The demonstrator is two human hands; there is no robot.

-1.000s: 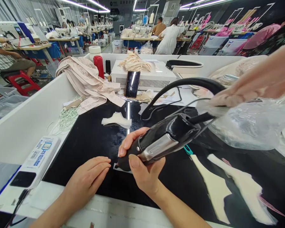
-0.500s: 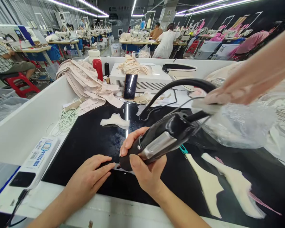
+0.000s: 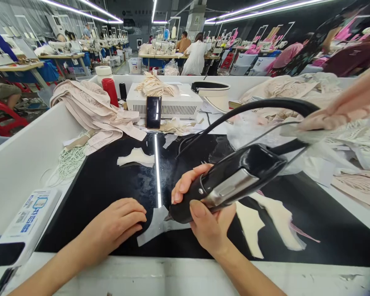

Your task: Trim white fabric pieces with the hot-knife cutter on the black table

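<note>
My right hand (image 3: pixel 211 224) is wrapped round a black corded power tool (image 3: pixel 231 176) with a metal plate on its side. The tool slants down to the left, and its dark narrow tip is over a pale translucent template piece (image 3: pixel 156 234) on the glossy black board (image 3: pixel 95 185). My left hand (image 3: pixel 119 220) lies on the board just left of that piece, palm down, fingers slightly bent, holding nothing. Cream cut pieces (image 3: pixel 249 228) lie right of my right hand, and a small cream piece (image 3: pixel 135 157) lies farther back. My right palm is hidden behind the tool.
Another person's hand (image 3: pixel 333 115) reaches in from the right at the tool's cord (image 3: pixel 255 105). A phone (image 3: pixel 153 112) leans on a white vented box (image 3: pixel 180 107). Beige fabric (image 3: pixel 89 102) and pale green cord (image 3: pixel 71 162) lie left; a white box (image 3: pixel 21 226) stands near left.
The tool and my right hand have lifted slightly and shifted right, uncovering the translucent piece. My left fingers have drawn back from the tip and curled. The other person's hand has moved right. The view has shifted.
</note>
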